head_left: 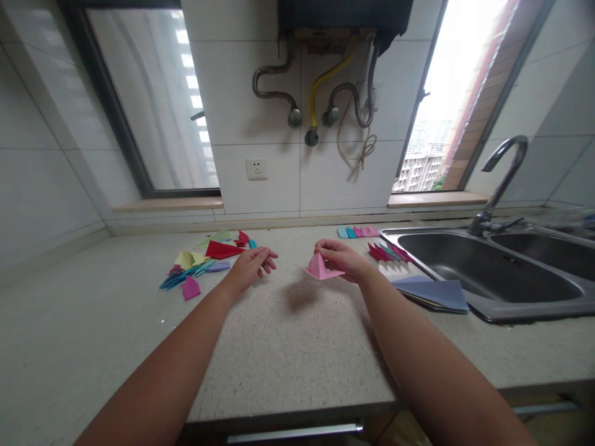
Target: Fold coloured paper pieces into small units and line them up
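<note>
My right hand (pixel 343 259) pinches a pink folded paper piece (pixel 318 267) by its top, holding it over the middle of the counter with its shadow below. The piece has a raised peak and spread points. My left hand (pixel 253 265) holds nothing; its fingers are loosely apart, just right of a heap of colourful folded papers. In that heap lie a red folded paper (pixel 223 249), a yellow one (pixel 189 259), several blue pieces (pixel 179 279) and a magenta piece (pixel 191 288) nearest me.
Right of my right hand lie a row of small pink and teal folded pieces (pixel 357 231), a magenta row (pixel 389 252), a white row (pixel 394 267) and larger bluish folded sheets (pixel 434 292). Beyond them is a steel sink (pixel 465 310) with a faucet (pixel 504 179). Pipes (pixel 313 93) run down the wall.
</note>
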Tool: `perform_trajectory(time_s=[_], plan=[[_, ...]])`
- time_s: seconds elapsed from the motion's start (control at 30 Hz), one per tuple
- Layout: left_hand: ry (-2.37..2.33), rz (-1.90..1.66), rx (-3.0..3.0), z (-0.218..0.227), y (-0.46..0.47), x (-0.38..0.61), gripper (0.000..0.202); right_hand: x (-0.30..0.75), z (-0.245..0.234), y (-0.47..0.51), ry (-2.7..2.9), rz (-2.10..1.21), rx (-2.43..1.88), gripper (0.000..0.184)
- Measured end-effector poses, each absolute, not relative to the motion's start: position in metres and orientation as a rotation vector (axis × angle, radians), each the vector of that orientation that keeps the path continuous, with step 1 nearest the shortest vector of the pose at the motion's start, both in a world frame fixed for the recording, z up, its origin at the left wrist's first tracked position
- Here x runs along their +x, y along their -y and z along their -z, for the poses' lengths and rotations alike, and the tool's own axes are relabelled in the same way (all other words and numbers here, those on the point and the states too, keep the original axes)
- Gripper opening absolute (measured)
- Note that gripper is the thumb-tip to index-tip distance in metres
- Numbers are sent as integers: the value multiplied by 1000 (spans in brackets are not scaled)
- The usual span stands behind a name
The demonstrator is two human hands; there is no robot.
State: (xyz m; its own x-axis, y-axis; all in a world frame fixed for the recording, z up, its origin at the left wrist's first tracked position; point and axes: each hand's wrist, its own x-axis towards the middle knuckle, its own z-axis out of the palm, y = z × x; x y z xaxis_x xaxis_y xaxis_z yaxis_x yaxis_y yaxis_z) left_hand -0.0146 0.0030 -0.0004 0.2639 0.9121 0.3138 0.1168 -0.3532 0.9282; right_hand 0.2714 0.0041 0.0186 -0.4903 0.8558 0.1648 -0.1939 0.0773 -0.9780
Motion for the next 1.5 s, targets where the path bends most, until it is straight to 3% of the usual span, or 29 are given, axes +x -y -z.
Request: perform_trajectory(time_s=[0.2, 0.4, 0.5, 0.9, 1.17, 1.5], plan=[[-979, -1167, 1712, 1, -3, -14, 45, 270, -18, -5, 1513, -1526, -734, 27], [-1027, -1140, 1795, 6, -6, -16, 44, 273, 4, -36, 1282, -905, -1021, 28], [-1082, -1107, 1908, 7, -3, -17, 43, 278, 13, -46, 1197, -778, -1129, 27], [-1179, -767, 2290, 3, 11, -18, 38, 285, -13, -4, 1323, -713, -1137, 29], [-1188, -680, 2341, 5, 9, -18, 41, 403, -42, 50, 1202, -678, -1208, 33], [-1189, -609, 2372, 10, 3, -20, 44, 498, -40, 92, 945, -699, -1265, 38]])
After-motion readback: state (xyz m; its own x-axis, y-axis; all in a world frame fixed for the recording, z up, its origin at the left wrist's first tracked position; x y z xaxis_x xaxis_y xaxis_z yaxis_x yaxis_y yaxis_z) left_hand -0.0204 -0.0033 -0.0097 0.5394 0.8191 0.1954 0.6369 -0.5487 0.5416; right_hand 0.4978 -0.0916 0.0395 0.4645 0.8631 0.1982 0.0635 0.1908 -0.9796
